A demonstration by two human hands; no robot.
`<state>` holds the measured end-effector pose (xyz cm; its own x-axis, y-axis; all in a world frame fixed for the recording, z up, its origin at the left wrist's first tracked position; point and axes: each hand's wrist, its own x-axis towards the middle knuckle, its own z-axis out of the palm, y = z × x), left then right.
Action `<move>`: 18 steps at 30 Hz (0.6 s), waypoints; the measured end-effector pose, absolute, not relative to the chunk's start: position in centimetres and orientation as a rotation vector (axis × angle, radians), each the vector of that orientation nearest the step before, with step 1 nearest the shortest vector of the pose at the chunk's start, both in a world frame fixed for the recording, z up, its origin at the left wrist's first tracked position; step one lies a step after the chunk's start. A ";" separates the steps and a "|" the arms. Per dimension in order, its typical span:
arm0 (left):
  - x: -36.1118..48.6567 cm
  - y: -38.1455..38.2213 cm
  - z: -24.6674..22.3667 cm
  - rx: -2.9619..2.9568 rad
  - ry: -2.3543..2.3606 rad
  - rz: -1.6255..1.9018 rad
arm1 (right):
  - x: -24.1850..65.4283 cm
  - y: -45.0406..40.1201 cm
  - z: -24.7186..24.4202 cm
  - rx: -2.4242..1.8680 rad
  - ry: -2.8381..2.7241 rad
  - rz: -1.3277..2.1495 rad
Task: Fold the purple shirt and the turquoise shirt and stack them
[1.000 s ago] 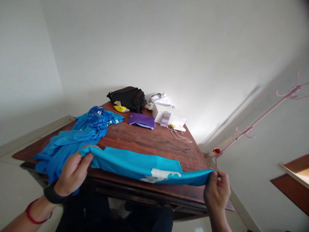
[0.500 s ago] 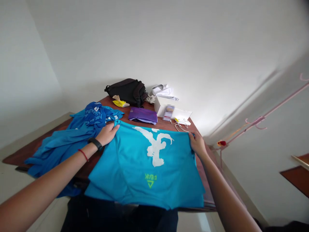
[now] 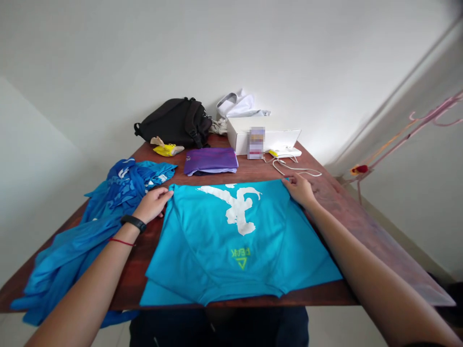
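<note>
A turquoise shirt [image 3: 217,241] with a white figure print and a green PEAK logo lies flat on the brown table [image 3: 347,221], folded over at its far edge. My left hand [image 3: 154,203] pinches the far left corner of the shirt; a black band and a red string circle that wrist. At the far right corner my right hand [image 3: 299,189] has its fingers closed on the cloth. Left of the shirt, blue clothes [image 3: 83,231] lie in a crumpled heap, partly behind my left forearm.
Beyond the shirt lie a folded purple cloth [image 3: 211,160] and a yellow packet [image 3: 167,150]. A black backpack [image 3: 170,120], a white box [image 3: 237,137] and a white cable [image 3: 298,171] are farther back. A pink rack [image 3: 408,130] stands at the right.
The shirt has come down onto the table and lies flatter, its near edge now on the tabletop. Both hands still grip its far corners. The camera view has shifted.
</note>
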<state>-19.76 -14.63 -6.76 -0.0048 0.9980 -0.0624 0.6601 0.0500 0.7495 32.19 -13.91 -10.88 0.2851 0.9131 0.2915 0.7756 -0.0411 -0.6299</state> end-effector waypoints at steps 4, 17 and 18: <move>-19.8 -14.7 -7.0 1.696 1.768 0.758 | 32.3 -13.9 -11.0 -1.810 -1.472 0.330; -19.6 -15.4 -6.6 1.823 1.620 0.883 | 31.9 -14.2 -11.4 -1.645 -1.419 0.299; -19.5 -15.4 -6.6 1.836 1.613 0.878 | 31.9 -14.2 -11.4 -1.634 -1.424 0.293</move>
